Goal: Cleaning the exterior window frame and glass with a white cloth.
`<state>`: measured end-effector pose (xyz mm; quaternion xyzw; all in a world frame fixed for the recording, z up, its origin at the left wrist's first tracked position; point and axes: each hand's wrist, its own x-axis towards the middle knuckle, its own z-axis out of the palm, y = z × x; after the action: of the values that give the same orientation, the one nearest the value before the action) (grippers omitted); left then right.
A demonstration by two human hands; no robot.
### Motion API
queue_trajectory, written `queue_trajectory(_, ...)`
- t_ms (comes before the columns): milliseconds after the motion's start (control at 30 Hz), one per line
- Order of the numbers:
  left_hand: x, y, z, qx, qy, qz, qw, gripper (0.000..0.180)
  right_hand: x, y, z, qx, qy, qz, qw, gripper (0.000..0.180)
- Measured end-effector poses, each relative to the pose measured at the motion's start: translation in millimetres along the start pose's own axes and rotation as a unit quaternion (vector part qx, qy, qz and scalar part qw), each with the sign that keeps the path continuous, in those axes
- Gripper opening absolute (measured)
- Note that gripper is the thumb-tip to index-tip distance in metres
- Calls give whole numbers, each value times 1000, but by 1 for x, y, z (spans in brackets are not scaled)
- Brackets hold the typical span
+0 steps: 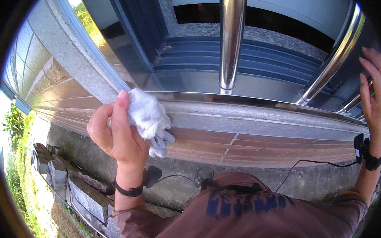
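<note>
My left hand (123, 130) is closed on a white, fluffy cloth (145, 112), bunched up with a loose end hanging below. The cloth is at the left corner of the window, against the light stone sill (224, 113) and the end of its metal frame (189, 95). Over at the far right, my right hand (374, 85) is raised with its fingers stretched out and holds nothing. It is nearest to the shiny steel bars at that end; whether it touches one cannot be made out.
Upright steel bars (233, 40) stand in front of the blue sliding-window track (238, 51). Brown tiles (230, 145) cover the wall below the sill. Stone blocks (89, 198) lie along the concrete ground at lower left. Thin black cables (305, 160) run from both wristbands.
</note>
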<state>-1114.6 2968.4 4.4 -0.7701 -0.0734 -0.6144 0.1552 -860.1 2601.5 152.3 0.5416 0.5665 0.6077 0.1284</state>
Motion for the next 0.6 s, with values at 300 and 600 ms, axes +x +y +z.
queue_trajectory(300, 2, 6, 30, -121, -85, 71, 987, 29, 136, -135, -17, 221, -82, 11, 972, 24)
queue_trajectory(600, -7, 5, 45, -162, -29, 81, 983, 22, 199, -178, 58, 184, -85, 16, 979, 21)
